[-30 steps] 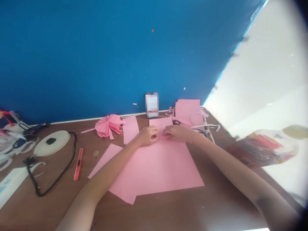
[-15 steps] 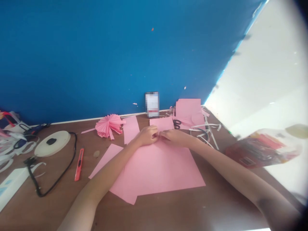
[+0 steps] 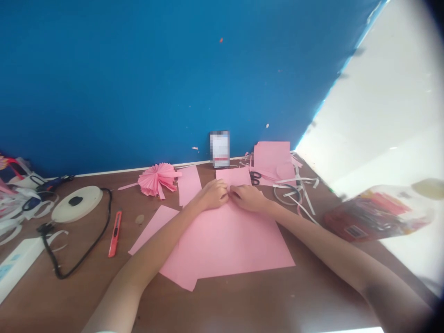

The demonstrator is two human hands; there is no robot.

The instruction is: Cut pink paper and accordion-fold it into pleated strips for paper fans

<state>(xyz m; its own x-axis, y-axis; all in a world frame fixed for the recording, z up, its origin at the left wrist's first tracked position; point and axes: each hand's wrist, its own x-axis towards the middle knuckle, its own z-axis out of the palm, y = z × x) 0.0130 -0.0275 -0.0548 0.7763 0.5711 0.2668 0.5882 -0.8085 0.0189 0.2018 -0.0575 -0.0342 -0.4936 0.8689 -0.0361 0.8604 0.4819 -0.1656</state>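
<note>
Curling side by side, the left hand [image 3: 214,194] and right hand [image 3: 247,197] meet at the far side of the pink sheet [image 3: 229,245], and whether they're pinching it or merely pressing, there's no telling! The sheet sprawls mid-table [image 3: 256,300]. Just past the right hand, black scissor handles [image 3: 255,178]. Out by the table's back edge, a pleated pink rosette [image 3: 154,180] to the left, a blurred upright panel [image 3: 219,150] near the centre!

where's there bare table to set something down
Bare brown tabletop lies along the near edge of the large pink paper sheet, between the forearms, and left of the left forearm, below the looped black cord. Crowded: the far right corner, with black scissor handles, thin white paper strips and pink sheets.
</note>
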